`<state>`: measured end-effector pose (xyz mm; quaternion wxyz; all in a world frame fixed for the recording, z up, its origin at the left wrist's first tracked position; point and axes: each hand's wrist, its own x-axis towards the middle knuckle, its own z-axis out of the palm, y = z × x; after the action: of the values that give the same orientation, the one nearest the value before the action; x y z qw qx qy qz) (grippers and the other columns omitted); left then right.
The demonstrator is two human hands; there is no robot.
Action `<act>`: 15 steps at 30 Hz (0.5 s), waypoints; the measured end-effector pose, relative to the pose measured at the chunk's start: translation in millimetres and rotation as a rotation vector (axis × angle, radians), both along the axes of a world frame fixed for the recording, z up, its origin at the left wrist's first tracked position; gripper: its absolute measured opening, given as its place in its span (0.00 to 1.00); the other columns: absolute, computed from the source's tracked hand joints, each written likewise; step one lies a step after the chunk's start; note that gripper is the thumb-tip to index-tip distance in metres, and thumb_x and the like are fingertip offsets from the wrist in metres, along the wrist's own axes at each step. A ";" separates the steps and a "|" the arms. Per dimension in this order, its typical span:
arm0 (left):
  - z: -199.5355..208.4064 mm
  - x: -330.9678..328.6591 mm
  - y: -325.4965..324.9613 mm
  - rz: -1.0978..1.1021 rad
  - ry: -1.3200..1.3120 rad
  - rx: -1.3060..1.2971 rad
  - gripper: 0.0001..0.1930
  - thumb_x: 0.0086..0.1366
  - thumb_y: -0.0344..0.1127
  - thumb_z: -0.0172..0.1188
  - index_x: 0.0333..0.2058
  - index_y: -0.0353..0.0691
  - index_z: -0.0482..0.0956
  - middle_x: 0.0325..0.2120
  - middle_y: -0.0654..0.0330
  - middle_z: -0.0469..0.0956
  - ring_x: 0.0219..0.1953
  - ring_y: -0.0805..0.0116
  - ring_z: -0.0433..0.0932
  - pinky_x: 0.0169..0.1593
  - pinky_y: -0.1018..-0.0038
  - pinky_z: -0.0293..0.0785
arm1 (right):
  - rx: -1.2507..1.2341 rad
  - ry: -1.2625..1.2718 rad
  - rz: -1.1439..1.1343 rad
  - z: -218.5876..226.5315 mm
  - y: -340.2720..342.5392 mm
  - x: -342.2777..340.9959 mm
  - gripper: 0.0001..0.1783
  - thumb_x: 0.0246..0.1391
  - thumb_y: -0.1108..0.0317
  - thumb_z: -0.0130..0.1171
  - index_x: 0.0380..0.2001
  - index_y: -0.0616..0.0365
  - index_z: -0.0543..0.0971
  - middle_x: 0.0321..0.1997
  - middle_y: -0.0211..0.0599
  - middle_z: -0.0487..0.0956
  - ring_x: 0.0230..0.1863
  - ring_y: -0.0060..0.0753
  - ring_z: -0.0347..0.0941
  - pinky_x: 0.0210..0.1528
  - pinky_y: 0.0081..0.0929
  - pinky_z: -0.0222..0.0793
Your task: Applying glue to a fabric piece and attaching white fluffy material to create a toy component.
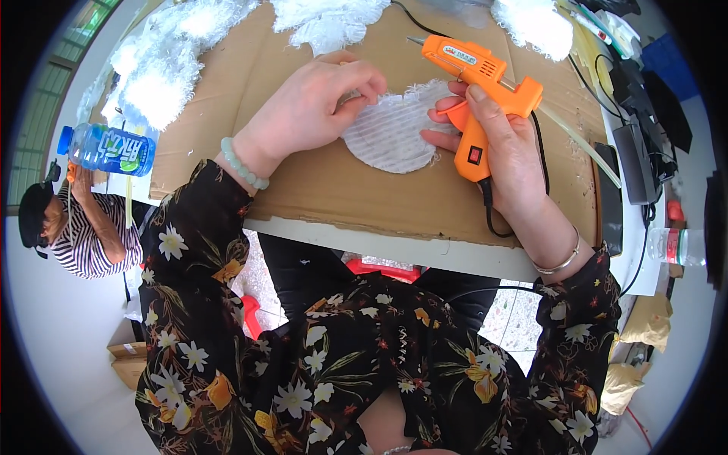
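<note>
Over the right side of a white rounded fabric piece point(390, 140), on brown cardboard point(318, 186), holds an orange glue gun point(481, 68) in the grip of the right hand point(512, 144), nozzle toward the far left. Curls the left hand point(303, 106) at the piece's upper left edge, grip narrow; cannot tell whether holding anything there. Farther out, shows white fluffy material point(163, 68) along the surface point(379, 244), a blue-capped bottle point(114, 149) at left and, beyond, a person in stripes point(98, 235).
</note>
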<state>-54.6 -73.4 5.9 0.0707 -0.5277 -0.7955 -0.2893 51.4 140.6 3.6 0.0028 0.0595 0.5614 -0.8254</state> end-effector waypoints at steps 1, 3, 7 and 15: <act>0.9 2.0 -1.9 -0.003 -0.002 -0.001 0.11 0.50 0.20 0.55 0.34 0.38 0.73 0.25 0.62 0.78 0.35 0.59 0.77 0.38 0.71 0.72 | -0.001 -0.002 -0.003 -0.5 0.5 0.0 0.20 0.64 0.59 0.46 0.50 0.65 0.69 0.38 0.38 0.77 0.43 0.32 0.76 0.47 0.41 0.77; 4.0 6.9 -6.4 -0.035 0.153 -0.040 0.12 0.50 0.20 0.54 0.35 0.38 0.74 0.23 0.63 0.78 0.37 0.57 0.76 0.41 0.69 0.72 | 0.017 0.003 0.013 -0.8 1.6 -0.3 0.20 0.64 0.59 0.47 0.49 0.65 0.69 0.37 0.38 0.77 0.43 0.32 0.76 0.47 0.40 0.77; 5.3 10.7 -8.5 -0.102 0.144 -0.014 0.11 0.51 0.22 0.54 0.36 0.38 0.75 0.26 0.61 0.78 0.37 0.60 0.76 0.42 0.72 0.71 | 0.055 -0.006 -0.002 0.6 2.7 1.2 0.20 0.64 0.59 0.47 0.50 0.65 0.69 0.37 0.38 0.77 0.43 0.32 0.76 0.47 0.40 0.77; -5.7 15.2 -1.4 0.112 -0.512 0.166 0.12 0.55 0.26 0.51 0.40 0.37 0.73 0.33 0.57 0.79 0.38 0.64 0.76 0.41 0.74 0.70 | 0.053 -0.004 0.012 0.7 0.6 1.8 0.21 0.63 0.58 0.48 0.50 0.65 0.69 0.38 0.39 0.77 0.43 0.33 0.75 0.47 0.41 0.77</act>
<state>-39.4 -74.7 0.1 -0.0738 -0.3849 -0.7891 -0.4730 53.2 141.2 4.3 0.0074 0.0577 0.5835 -0.8101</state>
